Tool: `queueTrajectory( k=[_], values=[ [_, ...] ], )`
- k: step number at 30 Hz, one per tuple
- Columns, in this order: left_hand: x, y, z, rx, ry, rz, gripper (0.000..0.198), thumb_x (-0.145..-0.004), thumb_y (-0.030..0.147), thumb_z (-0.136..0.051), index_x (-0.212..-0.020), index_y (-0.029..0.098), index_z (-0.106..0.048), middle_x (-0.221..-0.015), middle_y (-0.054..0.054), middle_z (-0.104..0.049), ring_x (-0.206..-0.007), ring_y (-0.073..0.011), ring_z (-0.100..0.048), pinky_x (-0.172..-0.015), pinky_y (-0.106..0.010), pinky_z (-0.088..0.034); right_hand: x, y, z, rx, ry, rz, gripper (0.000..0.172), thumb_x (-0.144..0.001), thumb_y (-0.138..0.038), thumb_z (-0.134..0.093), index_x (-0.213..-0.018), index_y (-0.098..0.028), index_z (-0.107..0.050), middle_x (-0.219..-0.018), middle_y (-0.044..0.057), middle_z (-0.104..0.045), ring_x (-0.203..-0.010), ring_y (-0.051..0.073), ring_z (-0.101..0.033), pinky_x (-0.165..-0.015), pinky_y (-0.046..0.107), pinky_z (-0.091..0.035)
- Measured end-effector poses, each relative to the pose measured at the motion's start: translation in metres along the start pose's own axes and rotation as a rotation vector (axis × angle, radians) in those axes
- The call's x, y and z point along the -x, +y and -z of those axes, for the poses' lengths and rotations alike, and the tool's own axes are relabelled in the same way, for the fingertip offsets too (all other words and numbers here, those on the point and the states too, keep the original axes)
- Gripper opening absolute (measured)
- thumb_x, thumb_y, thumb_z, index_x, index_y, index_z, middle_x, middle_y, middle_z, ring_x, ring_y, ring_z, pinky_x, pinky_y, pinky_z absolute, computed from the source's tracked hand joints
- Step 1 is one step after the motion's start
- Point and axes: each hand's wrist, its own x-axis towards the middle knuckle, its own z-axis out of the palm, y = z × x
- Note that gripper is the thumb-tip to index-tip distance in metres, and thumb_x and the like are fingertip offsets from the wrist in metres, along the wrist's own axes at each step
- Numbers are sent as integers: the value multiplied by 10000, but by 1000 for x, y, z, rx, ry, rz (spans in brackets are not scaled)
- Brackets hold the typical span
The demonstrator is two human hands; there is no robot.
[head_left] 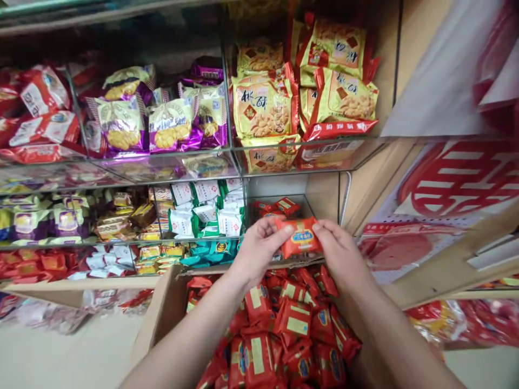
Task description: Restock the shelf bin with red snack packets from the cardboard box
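Between my two hands is a small red snack packet (300, 237) with a blue and gold label facing me. My left hand (259, 246) pinches its left end, and my right hand (336, 243) pinches the right end. Just behind it, a glass shelf compartment (320, 208) holds a few matching red packets (287, 205). Below my hands stands an open cardboard box (156, 310), filled with many more loose red packets (295, 320), some label up and some back up.
On the glass shelf above lie yellow walnut-cookie bags (265, 105) and purple-and-gold cookie bags (124, 127). Left of the compartment are white-and-green packets (206, 208) and teal packets (213, 252). A wooden panel (365, 189) and red-and-white printed bags (466, 178) border the right side.
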Motion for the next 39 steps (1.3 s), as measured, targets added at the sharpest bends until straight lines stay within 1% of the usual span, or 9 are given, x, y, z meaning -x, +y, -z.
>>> queueTrajectory(
  k=[3, 7, 11, 13, 17, 24, 28, 35, 39],
  values=[
    [29, -16, 1, 284, 39, 144, 300, -568, 315, -779, -744, 121, -632, -656, 6, -655, -613, -108, -607, -662, -249, -501, 33, 4, -14, 6, 115, -51, 310, -840, -468, -396, -670, -226, -491, -512, -46, -486, -442, 132, -479, -415, 224, -384],
    [41, -25, 2, 302, 122, 116, 262, -619, 332, -745, -783, 145, -662, -695, 1, -670, -656, -121, -603, -688, -254, -483, 49, 1, -35, 259, 300, 86, 370, -868, -461, -344, -633, -211, -481, -558, -8, -533, -520, 146, -485, -499, 240, -368],
    [46, -31, 9, -55, 363, -198, 240, -823, 381, -514, -785, 175, -630, -702, 18, -615, -667, -105, -542, -643, -212, -437, 62, -3, -54, 481, 458, 305, 346, -889, -392, -323, -692, -187, -520, -555, 18, -549, -500, 149, -491, -488, 243, -338],
    [50, -31, 16, -300, 389, -311, 249, -860, 339, -460, -748, 171, -606, -671, 23, -575, -645, -100, -505, -615, -199, -411, 71, -3, -60, 488, 494, 351, 306, -888, -371, -342, -775, -168, -541, -599, 35, -586, -517, 150, -524, -484, 237, -343],
    [60, -29, 27, -506, 346, -388, 232, -872, 300, -446, -736, 173, -585, -645, 28, -542, -614, -98, -481, -584, -195, -388, 83, -3, -65, 400, 481, 315, 259, -881, -354, -369, -781, -173, -525, -610, 18, -579, -528, 136, -522, -500, 225, -367],
    [72, -33, 28, -464, 359, -435, 193, -868, 271, -458, -750, 173, -575, -637, 34, -541, -598, -90, -482, -563, -181, -384, 86, -3, -67, -55, 358, 49, 328, -868, -437, -383, -656, -197, -455, -581, -35, -489, -532, 110, -454, -483, 201, -377],
    [75, -37, 29, -466, 366, -465, 181, -863, 268, -466, -750, 175, -573, -632, 36, -536, -592, -89, -475, -572, -183, -387, 84, 1, -64, -11, 310, 34, 344, -864, -454, -378, -654, -193, -458, -596, -31, -494, -557, 115, -454, -511, 213, -384],
    [69, -40, 29, -251, 367, -276, 226, -840, 326, -486, -703, 169, -575, -604, 35, -499, -568, -93, -442, -535, -189, -389, 90, 1, -70, 53, 388, 93, 296, -879, -399, -385, -689, -195, -484, -622, -23, -514, -571, 116, -467, -519, 211, -387],
    [72, -41, 34, -321, 387, -278, 242, -844, 323, -479, -692, 166, -583, -601, 28, -523, -561, -96, -464, -521, -186, -403, 90, 7, -67, 10, 305, 52, 299, -887, -397, -370, -709, -196, -501, -649, -10, -544, -592, 124, -502, -545, 224, -424]
  ],
)
